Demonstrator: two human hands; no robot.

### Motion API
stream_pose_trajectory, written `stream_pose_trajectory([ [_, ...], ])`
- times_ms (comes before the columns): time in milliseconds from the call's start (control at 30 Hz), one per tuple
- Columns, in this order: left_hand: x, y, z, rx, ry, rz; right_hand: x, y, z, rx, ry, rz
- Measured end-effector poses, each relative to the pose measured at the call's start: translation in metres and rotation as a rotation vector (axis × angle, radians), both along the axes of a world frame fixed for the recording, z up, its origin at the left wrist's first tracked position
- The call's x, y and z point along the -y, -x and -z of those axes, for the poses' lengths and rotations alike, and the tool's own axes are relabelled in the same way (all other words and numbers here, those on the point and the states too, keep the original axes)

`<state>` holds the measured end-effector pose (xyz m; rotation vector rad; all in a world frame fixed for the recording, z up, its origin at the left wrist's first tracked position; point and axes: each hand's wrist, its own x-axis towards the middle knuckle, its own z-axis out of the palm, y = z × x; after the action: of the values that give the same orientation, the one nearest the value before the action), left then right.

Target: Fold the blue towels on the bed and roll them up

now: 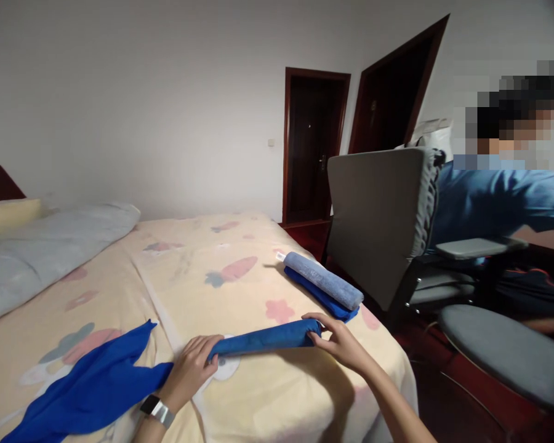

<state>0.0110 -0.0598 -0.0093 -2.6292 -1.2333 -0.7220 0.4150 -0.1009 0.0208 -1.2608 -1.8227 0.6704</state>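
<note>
A blue cloth rolled into a tight tube [268, 338] lies between my two hands, just over the bed. My left hand [194, 363], with a watch on its wrist, grips the left end of the roll. At the other end, my right hand [330, 338] closes its fingers on the roll. Beyond my right hand, a light blue rolled towel [323, 280] with a white tag rests on a folded blue cloth [321, 301]. Left of my left hand, a loose blue cloth [96, 387] is spread in a crumpled shape.
The bed [240, 394] has a cream sheet with fruit and flower prints. A grey quilt [55, 252] lies at the left. Past the bed's right edge stand a grey-covered chair [373, 221] and a grey oval seat [508, 351]. A person in a blue shirt [493, 197] sits there.
</note>
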Motion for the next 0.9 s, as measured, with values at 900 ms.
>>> stream_pose_trajectory([
  [900, -0.12, -0.188, -0.016, -0.025, -0.029, -0.085, -0.082, -0.1, -0.041, 0.699, -0.024, 0.494],
])
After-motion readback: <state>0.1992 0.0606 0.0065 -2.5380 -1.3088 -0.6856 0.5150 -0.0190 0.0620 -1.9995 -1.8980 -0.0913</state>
